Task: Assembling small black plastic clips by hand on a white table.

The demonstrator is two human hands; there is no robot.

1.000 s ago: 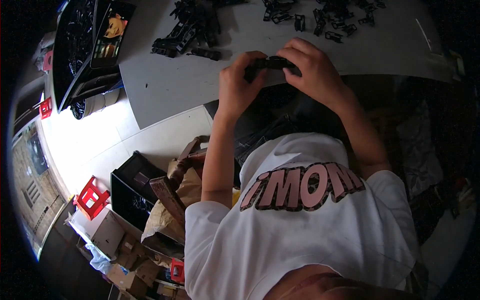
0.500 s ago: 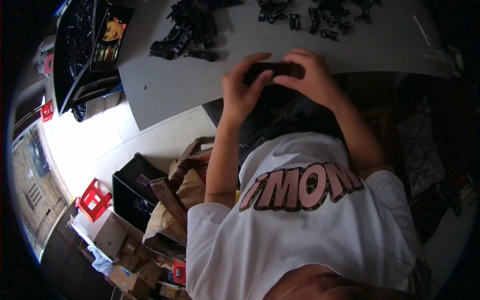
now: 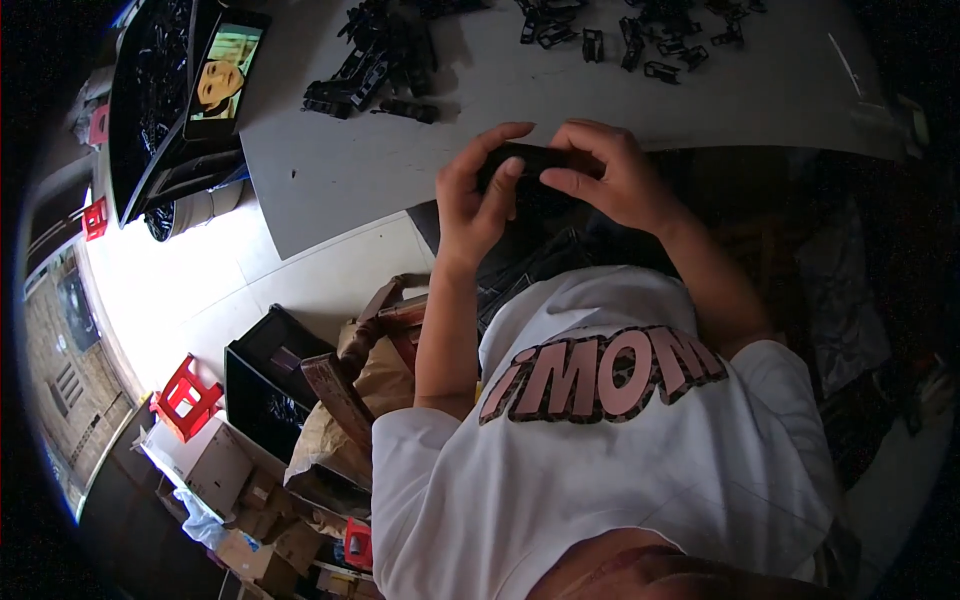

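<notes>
Both hands hold a dark, elongated black part (image 3: 535, 158) just above the table's near edge. My left hand (image 3: 472, 200) is closed on its left end, thumb across the front and index finger over the far side. Around the right end, my right hand (image 3: 615, 180) is curled with thumb and fingers. The fingers cover much of the part, and its details are too dark to make out. Beyond my left hand lies a heap of black plastic parts (image 3: 372, 75). Smaller black clip-like pieces (image 3: 632, 42) are scattered farther off to the right.
A phone (image 3: 222, 75) playing video leans by a black crate (image 3: 150, 110) of black parts at the far left. The grey table (image 3: 340, 190) ends at a curved near edge. Left of me are a black bin (image 3: 262, 370), a wooden chair (image 3: 335, 385), a red stool (image 3: 187, 400) and cardboard boxes (image 3: 222, 470).
Both hands have come slightly nearer to me with the black part, which is turned a little between them. The picture on the phone screen has changed.
</notes>
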